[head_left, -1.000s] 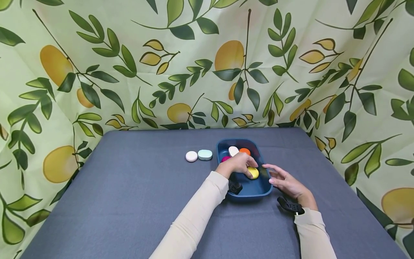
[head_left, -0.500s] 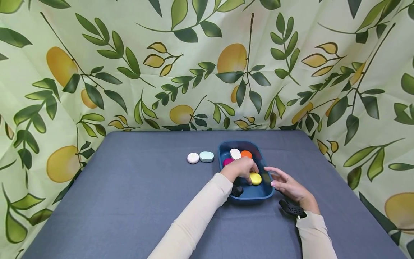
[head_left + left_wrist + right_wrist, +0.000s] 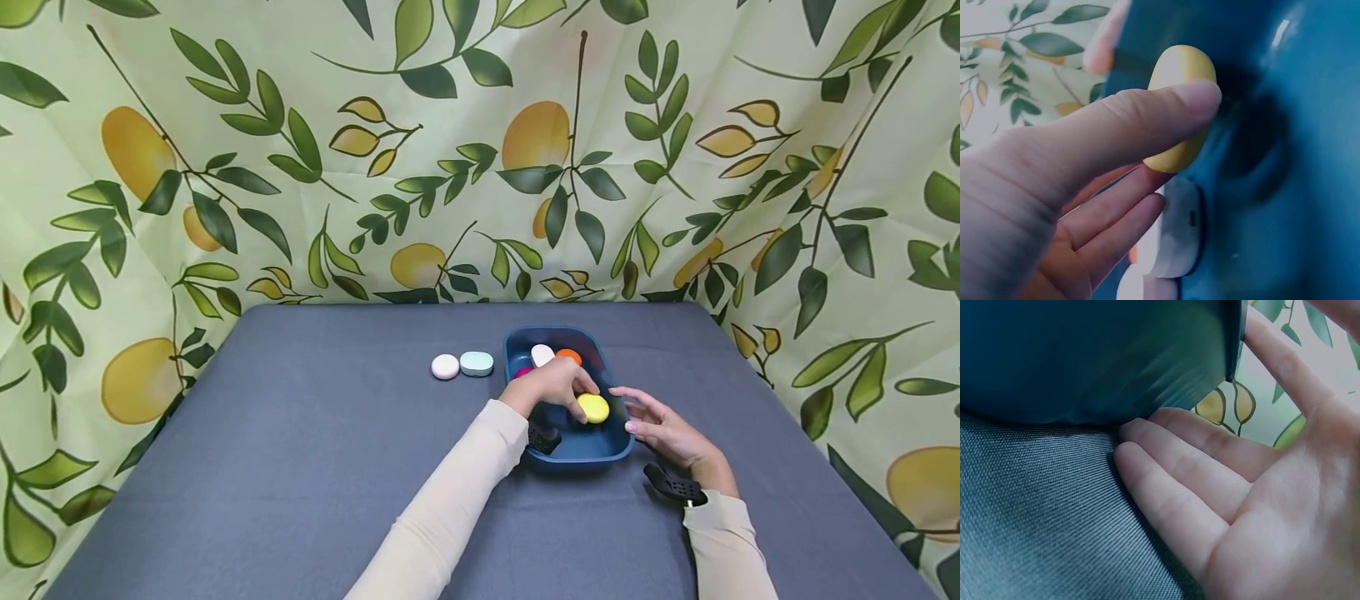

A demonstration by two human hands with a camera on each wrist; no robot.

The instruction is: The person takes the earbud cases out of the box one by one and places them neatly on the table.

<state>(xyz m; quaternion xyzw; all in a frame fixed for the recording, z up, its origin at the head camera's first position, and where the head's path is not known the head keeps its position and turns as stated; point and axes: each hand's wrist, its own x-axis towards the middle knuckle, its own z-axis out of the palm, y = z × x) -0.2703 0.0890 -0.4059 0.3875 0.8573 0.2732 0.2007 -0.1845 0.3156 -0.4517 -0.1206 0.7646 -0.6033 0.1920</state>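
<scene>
My left hand (image 3: 551, 385) reaches into a blue container (image 3: 577, 462) and pinches a yellow oval bar of soap (image 3: 594, 408). In the left wrist view the thumb lies across the yellow soap's (image 3: 1180, 65) face, and that bar stands on edge; the fingers behind it are partly hidden. My right hand (image 3: 675, 433) is at the container's right side. In the right wrist view its extended fingers (image 3: 1179, 506) touch or nearly touch the container's lower outer wall. Inside, towards the back, lie a white bar (image 3: 542, 356), an orange one (image 3: 568, 356) and a magenta one (image 3: 522, 372), partly covered by my left hand.
Left of the container, a pale pink round bar (image 3: 445, 367) and a mint oval bar (image 3: 476, 363) lie side by side on the grey cloth-covered table (image 3: 322, 450). A leaf-and-fruit patterned curtain (image 3: 450, 167) hangs behind the table and at its sides.
The yellow soap has shifted slightly to the right inside the container with my left hand, and more of it shows. My right hand has stayed at the container's side.
</scene>
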